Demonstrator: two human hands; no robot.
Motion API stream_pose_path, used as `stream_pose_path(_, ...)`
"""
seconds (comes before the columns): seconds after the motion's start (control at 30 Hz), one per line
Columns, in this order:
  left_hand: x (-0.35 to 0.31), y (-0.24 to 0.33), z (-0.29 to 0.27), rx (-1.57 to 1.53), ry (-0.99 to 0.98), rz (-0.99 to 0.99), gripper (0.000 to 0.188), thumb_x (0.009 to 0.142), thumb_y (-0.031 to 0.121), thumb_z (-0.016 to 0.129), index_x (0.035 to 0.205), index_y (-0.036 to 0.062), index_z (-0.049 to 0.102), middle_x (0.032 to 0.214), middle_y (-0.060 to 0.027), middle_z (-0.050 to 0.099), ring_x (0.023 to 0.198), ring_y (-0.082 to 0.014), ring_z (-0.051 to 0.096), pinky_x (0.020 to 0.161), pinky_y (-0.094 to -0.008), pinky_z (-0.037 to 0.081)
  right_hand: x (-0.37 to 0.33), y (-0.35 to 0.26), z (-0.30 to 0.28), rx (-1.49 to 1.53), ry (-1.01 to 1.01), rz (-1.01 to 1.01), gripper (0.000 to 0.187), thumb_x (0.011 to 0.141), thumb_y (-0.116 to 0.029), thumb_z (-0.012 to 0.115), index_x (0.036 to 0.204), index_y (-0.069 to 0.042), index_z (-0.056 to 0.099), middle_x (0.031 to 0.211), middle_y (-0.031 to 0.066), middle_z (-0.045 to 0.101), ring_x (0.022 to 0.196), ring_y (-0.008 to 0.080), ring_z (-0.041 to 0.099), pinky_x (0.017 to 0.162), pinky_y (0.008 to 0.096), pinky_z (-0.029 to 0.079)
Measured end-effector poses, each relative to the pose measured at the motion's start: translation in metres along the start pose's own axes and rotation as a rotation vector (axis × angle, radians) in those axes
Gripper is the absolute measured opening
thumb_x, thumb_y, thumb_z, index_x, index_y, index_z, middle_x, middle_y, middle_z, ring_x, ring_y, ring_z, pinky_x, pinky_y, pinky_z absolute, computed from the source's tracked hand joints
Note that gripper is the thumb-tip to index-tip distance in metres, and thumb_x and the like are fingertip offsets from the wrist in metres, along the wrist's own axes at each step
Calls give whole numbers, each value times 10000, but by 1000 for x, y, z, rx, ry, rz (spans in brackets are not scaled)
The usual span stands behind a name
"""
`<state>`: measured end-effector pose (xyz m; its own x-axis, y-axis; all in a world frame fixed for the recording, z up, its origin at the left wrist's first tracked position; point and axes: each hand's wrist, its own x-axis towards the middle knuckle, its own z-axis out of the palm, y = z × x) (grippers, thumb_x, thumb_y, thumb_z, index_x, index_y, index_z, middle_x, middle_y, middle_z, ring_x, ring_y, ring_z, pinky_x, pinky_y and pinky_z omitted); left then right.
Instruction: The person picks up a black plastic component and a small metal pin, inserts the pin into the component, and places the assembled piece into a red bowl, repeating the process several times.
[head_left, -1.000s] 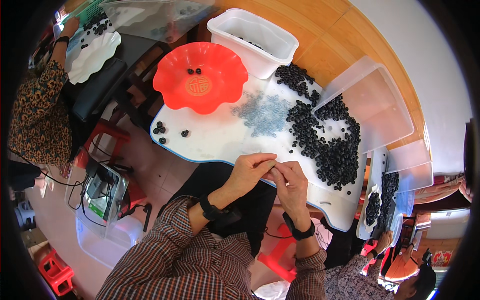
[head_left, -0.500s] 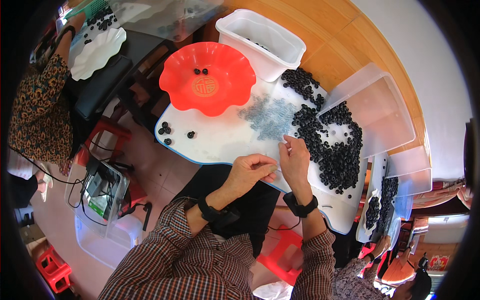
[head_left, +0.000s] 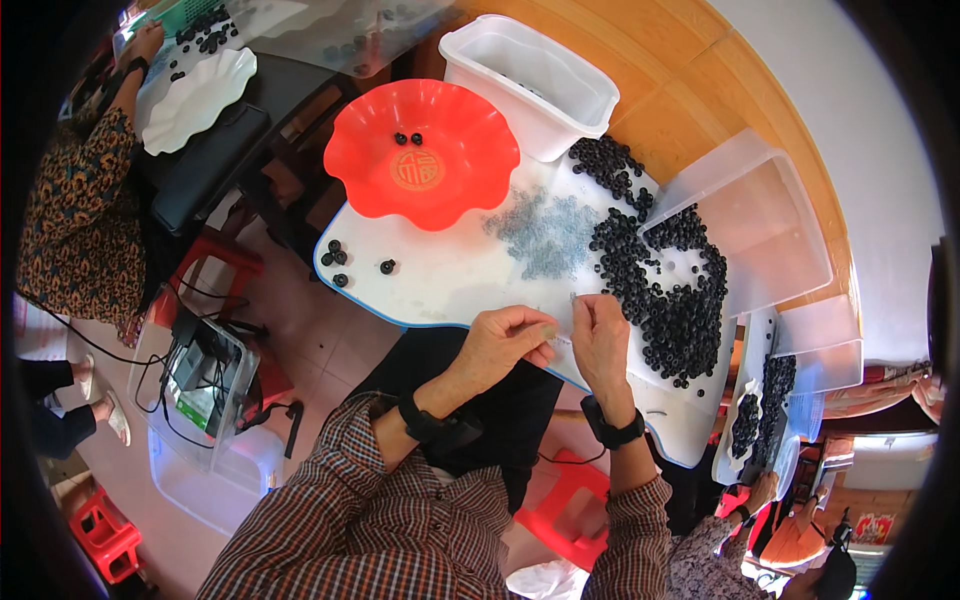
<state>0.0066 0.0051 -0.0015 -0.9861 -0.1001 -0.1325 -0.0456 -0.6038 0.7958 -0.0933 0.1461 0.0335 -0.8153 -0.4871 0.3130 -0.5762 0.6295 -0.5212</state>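
White tabletop (head_left: 430,275): clear bits (head_left: 545,238) just beyond both hands (head_left: 600,345).

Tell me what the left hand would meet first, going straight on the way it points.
Probably the right hand, just beyond the left hand in that line. Depth is unclear, so it might pass above or below.
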Motion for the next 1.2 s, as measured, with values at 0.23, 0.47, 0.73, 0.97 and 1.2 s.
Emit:
stream_pose_path(0.23,1,0,-1,2,1,-9,220,973,114,563,1107,-46,635,917,-89,655,740,-138,664,641,-246,571,-8,1,-5,41,38,-86,66,838,24,617,899,2,609,826,153,585,659,272,600,566,348,467)
stream_pose_path(0.47,0,3,1,19,0,-23,225,973,117,563,1121,-37,634,921,-82,655,743,-132,658,646,-245,573,-11,4,-9,117,52,59,125,811,57,606,927,12,618,835,143,591,642,229,605,530,317,472)
stream_pose_path(0.73,0,2,0,10,4,14,230,977,132,560,1116,-34,636,922,-79,655,735,-127,653,641,-246,574,-17,-3,-12,141,26,48,119,816,53,611,921,7,642,824,137,594,627,222,601,520,310,467)
stream_pose_path(0.97,-1,4,1,18,9,8,230,977,131,561,1117,-35,636,915,-75,653,723,-122,648,635,-243,574,10,-1,-6,41,39,-43,78,843,9,611,913,-2,644,827,150,592,635,272,603,559,355,471)
stream_pose_path(1.2,-1,4,-2,-7,2,-7,221,969,116,572,1116,-34,640,929,-82,658,730,-122,647,648,-244,568,28,15,13,-76,18,-22,90,845,-73,636,911,-13,652,854,171,605,718,344,618,649,412,495)
